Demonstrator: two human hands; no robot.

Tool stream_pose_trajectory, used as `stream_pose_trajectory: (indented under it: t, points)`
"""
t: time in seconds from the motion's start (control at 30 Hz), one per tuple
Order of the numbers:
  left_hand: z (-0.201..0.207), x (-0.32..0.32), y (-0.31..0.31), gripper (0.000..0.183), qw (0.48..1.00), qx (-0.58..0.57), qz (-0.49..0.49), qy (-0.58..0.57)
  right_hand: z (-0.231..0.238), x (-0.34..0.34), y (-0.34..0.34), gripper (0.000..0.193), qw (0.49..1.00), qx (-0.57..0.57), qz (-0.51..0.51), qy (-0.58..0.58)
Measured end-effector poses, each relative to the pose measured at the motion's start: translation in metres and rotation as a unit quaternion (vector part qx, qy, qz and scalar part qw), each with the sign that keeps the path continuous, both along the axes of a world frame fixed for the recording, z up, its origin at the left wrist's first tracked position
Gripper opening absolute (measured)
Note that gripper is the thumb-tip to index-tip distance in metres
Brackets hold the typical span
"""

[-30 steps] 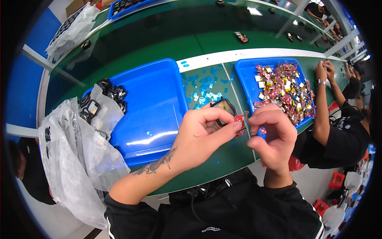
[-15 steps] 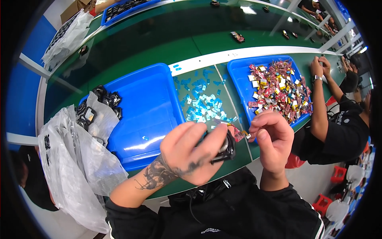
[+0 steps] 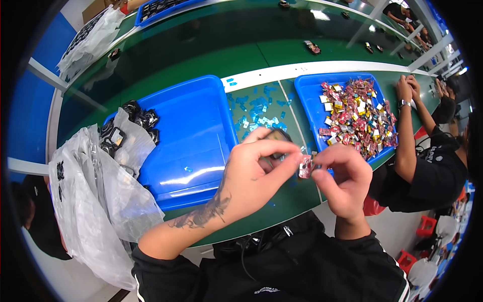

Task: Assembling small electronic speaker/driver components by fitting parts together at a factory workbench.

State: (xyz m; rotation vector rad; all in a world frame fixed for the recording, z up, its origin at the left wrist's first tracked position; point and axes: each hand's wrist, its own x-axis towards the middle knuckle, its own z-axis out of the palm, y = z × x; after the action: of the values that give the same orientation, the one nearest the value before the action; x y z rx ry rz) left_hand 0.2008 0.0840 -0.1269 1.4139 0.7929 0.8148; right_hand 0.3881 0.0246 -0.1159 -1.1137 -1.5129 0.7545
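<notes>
My left hand (image 3: 259,168) is closed, its thumb and forefinger pinching a small red circuit board (image 3: 305,167). Tucked behind those fingers is a black plastic housing (image 3: 278,136), mostly hidden by the hand. Right up against the board's right end, my right hand (image 3: 344,176) has thumb and forefinger closed on a tiny dark bit that is too small to name. Beyond the hands, many small blue film pieces (image 3: 259,106) lie scattered on the green tabletop (image 3: 251,209).
To the left, a blue tray (image 3: 186,136) holds black housings (image 3: 143,118) and a crumpled clear plastic bag (image 3: 95,201). A second blue tray (image 3: 308,100) at right is heaped with red circuit boards (image 3: 357,113). Behind runs a dark green belt (image 3: 211,50). A co-worker's arm (image 3: 408,136) rests at far right.
My left hand has turned and now pinches the red board, with the housing shifted up behind its fingers. My right fingers have closed in against the board. The view has shifted slightly.
</notes>
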Motion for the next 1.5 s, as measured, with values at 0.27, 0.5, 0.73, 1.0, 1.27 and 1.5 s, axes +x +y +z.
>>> stream_pose_trajectory:
  t: [0.27,0.5,0.73,1.0,1.27,1.5]
  points:
    - [0.006,0.001,-0.003,0.029,0.981,0.191,0.032,-0.002,-0.005,-0.009,0.007,0.019,0.993,-0.063,-0.034,0.090]
    - [-0.004,0.002,-0.002,0.021,0.974,0.222,0.035,0.026,0.002,-0.006,0.015,0.015,0.997,-0.053,0.003,0.061]
    - [-0.003,0.002,-0.003,0.017,0.982,0.184,0.038,0.034,0.001,-0.005,0.019,0.014,0.985,-0.100,0.033,0.140]
    - [0.002,0.004,-0.006,0.019,0.991,0.123,0.055,0.023,0.000,-0.008,0.025,0.016,0.995,-0.035,-0.021,-0.093]
    - [-0.004,-0.002,0.004,0.016,0.999,-0.042,0.017,-0.022,0.011,-0.011,0.014,0.018,0.979,0.039,0.092,-0.178]
    - [0.001,0.001,0.000,0.015,0.999,-0.028,0.038,-0.023,0.008,-0.012,0.029,0.014,0.997,0.007,-0.045,-0.058]
